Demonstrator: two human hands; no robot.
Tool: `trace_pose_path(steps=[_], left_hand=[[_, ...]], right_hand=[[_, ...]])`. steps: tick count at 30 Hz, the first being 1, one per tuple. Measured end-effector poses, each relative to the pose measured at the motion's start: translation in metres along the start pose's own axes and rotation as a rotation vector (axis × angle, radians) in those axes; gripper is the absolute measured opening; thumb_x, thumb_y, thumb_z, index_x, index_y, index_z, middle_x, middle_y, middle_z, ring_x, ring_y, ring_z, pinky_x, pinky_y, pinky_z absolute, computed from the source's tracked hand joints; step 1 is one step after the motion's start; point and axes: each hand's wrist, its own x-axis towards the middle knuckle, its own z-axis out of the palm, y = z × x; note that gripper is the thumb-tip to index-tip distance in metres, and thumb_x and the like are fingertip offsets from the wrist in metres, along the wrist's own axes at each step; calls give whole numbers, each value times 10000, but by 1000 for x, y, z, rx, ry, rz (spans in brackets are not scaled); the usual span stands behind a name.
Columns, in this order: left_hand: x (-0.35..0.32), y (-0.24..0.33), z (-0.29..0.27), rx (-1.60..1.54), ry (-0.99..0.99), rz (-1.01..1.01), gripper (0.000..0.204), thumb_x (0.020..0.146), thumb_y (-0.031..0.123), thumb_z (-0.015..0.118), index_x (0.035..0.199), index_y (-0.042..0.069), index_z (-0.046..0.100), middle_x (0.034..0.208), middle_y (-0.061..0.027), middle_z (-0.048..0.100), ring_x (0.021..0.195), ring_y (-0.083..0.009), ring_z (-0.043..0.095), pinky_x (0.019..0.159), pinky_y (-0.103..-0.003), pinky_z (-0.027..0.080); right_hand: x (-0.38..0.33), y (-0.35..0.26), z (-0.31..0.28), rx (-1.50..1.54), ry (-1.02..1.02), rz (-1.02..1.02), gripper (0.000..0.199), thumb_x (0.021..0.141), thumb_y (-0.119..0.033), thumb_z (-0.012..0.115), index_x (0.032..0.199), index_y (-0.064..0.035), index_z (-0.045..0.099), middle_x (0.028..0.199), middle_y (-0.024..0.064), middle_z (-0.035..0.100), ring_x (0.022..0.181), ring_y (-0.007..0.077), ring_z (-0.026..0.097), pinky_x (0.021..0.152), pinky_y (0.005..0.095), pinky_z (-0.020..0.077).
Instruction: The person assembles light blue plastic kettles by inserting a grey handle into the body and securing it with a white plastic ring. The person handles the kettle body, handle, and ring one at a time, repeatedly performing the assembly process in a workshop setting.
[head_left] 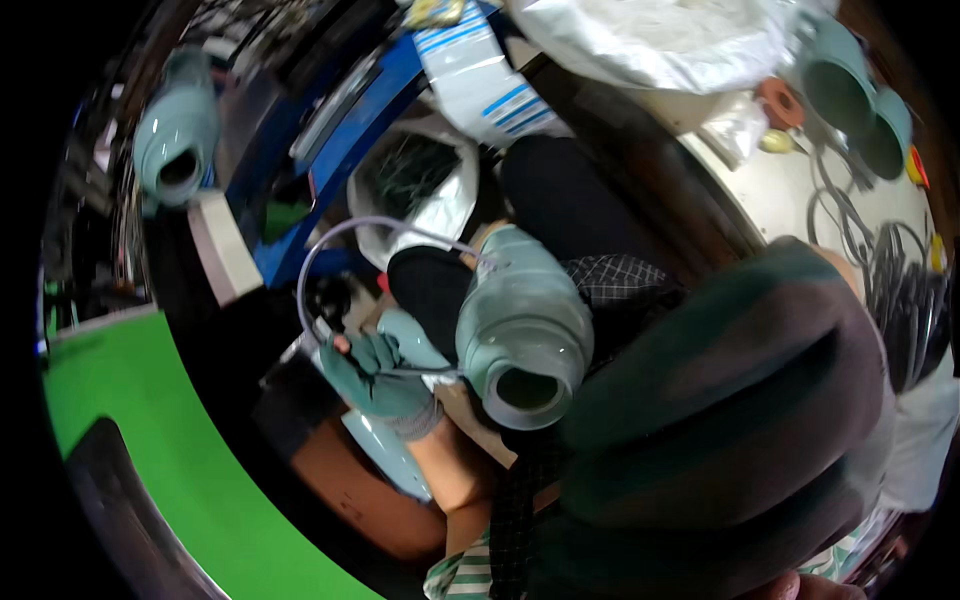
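Observation:
A pale green jar-shaped housing (525, 320) lies across my lap, its round open mouth facing the camera. My left hand (378, 375), in a teal glove, pinches a thin clear tube (310, 270) just left of that mouth. The tube loops up and over to the housing's far end. My right hand (720, 420), in a dark glove, is very close to the lens at lower right; it is blurred and covers much of the view. Whether it holds anything is hidden.
Another pale green housing (178, 130) lies at upper left, and two more (840, 80) at upper right. Around them are a white bag of dark parts (415, 180), a blue frame (350, 140), wire coils (880, 260) on a white table, a green surface (150, 450) and a brown box (350, 480).

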Motion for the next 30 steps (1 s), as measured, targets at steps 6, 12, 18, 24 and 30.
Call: trace_pose_path(steps=[6, 12, 18, 24, 30], left_hand=[[-12, -3, -38, -470, 100, -107, 249, 1154, 282, 426, 1085, 94, 575, 646, 63, 298, 499, -50, 261, 466, -229, 239], [22, 46, -14, -245, 282, -115, 230, 1132, 314, 499, 1001, 127, 527, 635, 77, 289, 522, -64, 279, 488, -249, 258], [1, 9, 26, -233, 285, -254, 259, 1110, 330, 491, 1033, 98, 576, 686, 18, 504, 529, -103, 455, 555, -233, 413], [4, 14, 26, -579, 140, -490, 257, 1088, 352, 541, 954, 138, 492, 632, 30, 373, 505, -89, 344, 472, -283, 278], [-8, -15, 48, -312, -96, -492, 211, 1096, 282, 550, 1148, 82, 592, 865, -7, 573, 744, -132, 566, 687, -290, 480]], right_hand=[[-28, 10, 70, 218, -322, 149, 782, 698, -507, 882, 1330, -93, 677, 1318, 150, 648, 1255, 363, 621, 1077, 549, 473], [-42, 11, 101, 306, -424, 112, 846, 624, -507, 945, 1315, -95, 682, 1275, 129, 694, 1228, 378, 660, 1072, 568, 494], [-76, 19, 68, 553, -66, 402, 745, 658, -391, 993, 1226, -58, 643, 1083, 211, 750, 1117, 428, 710, 1041, 627, 502], [-95, -2, 63, 481, -46, 463, 805, 651, -464, 997, 1239, -61, 623, 1059, 219, 754, 1121, 468, 701, 1061, 670, 477], [-76, 2, 48, 435, -237, 150, 653, 714, -420, 916, 1205, -53, 693, 1143, 166, 734, 1124, 399, 708, 1030, 587, 521]])
